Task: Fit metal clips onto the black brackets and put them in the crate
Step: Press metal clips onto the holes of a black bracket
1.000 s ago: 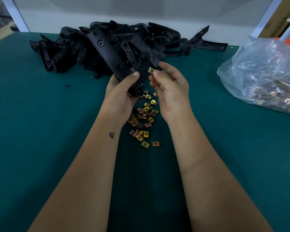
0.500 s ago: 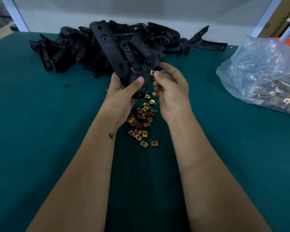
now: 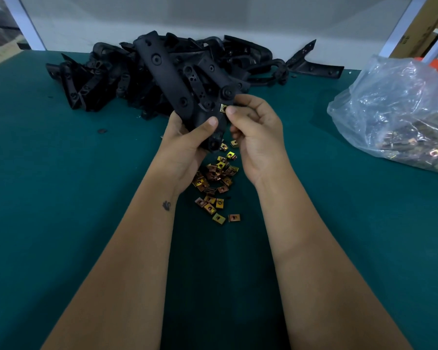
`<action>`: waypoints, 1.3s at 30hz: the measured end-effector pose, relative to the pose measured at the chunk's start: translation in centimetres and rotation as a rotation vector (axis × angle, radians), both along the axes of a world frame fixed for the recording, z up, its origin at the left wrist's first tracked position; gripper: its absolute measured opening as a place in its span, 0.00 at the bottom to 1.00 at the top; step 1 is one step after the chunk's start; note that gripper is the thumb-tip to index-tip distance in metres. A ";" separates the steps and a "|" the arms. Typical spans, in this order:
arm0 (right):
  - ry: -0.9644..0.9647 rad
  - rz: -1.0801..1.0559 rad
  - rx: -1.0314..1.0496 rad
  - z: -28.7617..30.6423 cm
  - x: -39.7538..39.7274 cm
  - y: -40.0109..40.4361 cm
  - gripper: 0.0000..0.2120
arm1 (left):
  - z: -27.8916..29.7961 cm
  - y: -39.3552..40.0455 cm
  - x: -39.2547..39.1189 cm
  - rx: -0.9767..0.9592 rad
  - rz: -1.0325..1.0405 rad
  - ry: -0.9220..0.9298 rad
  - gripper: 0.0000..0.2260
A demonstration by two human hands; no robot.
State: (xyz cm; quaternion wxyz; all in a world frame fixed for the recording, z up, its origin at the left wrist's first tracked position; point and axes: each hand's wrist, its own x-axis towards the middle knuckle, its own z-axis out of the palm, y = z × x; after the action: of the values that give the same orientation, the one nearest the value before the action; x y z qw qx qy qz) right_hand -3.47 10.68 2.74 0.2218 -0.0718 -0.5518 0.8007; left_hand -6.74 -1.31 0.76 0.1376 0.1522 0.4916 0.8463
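My left hand (image 3: 187, 142) grips the lower end of a long black bracket (image 3: 167, 77), which slants up and to the left over the table. A small gold metal clip (image 3: 223, 108) sits at the bracket's right edge, pinched between the thumb and fingers of my right hand (image 3: 256, 132). Below both hands, several loose gold clips (image 3: 216, 183) lie scattered on the green table (image 3: 61, 198). No crate is in view.
A heap of black brackets (image 3: 106, 77) fills the back of the table, reaching to the right end (image 3: 314, 68). At the right, a clear plastic bag (image 3: 400, 114) holds more clips. A white wall stands behind the table.
The bracket has tipped more upright and shifted slightly. My right hand has brought the clip against the bracket's right edge.
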 end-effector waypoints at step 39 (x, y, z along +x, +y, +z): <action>-0.290 -0.088 1.366 -3.6 -2.8 0.6 0.16 | 0.3 -1.2 -1.2 0.464 0.157 -0.367 0.03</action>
State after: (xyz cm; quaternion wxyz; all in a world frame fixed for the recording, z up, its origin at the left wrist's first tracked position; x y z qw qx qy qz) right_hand -6.32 11.32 -0.87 0.1734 -0.0448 -0.9523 0.2471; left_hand -7.92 -2.46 1.07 0.1197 -0.0142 0.2625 0.9574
